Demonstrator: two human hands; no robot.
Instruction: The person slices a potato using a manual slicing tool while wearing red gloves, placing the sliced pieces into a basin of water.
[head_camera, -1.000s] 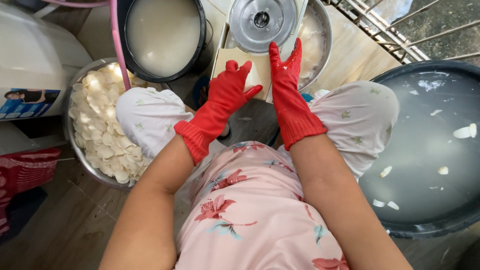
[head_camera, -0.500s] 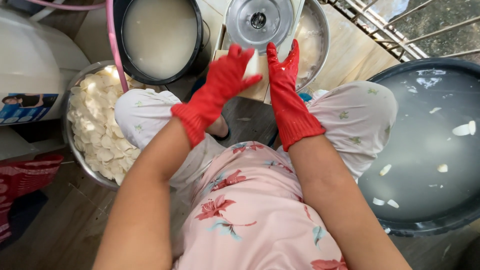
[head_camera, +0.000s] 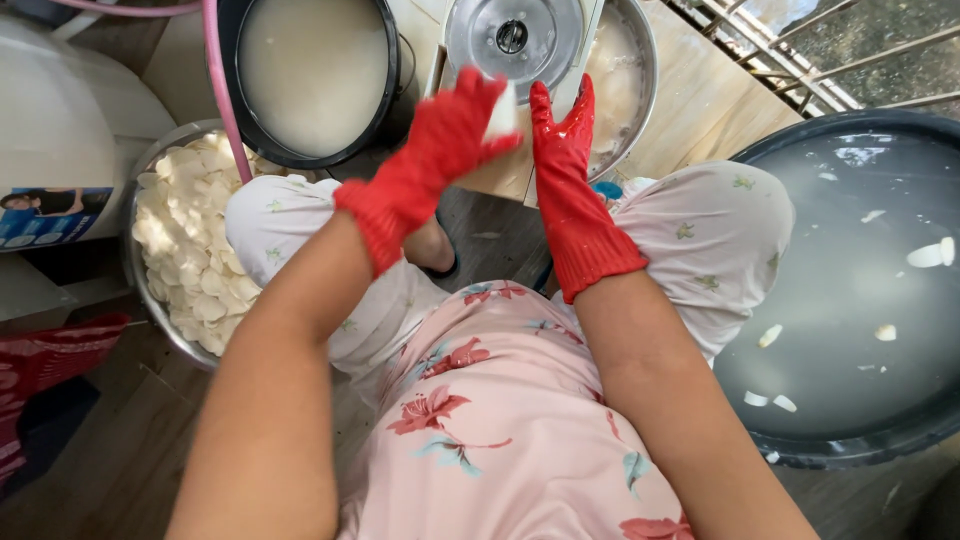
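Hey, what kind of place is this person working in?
Probably a small home or backyard food-prep spot. A metal bowl is heaped with pale slices, a round steel slicer disc sits ahead, and a big dark tub holds cloudy water. The left hand, red-gloved, holds a white piece.

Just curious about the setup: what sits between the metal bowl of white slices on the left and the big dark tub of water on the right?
In the head view, the seated person's knees and lap fill that stretch, between bowl and tub.

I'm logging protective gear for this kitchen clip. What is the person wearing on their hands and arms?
Both the left hand and the right hand wear glossy red rubber gloves with ribbed cuffs reaching just past the wrists. The forearms above are bare, with no sleeves or jewellery visible.
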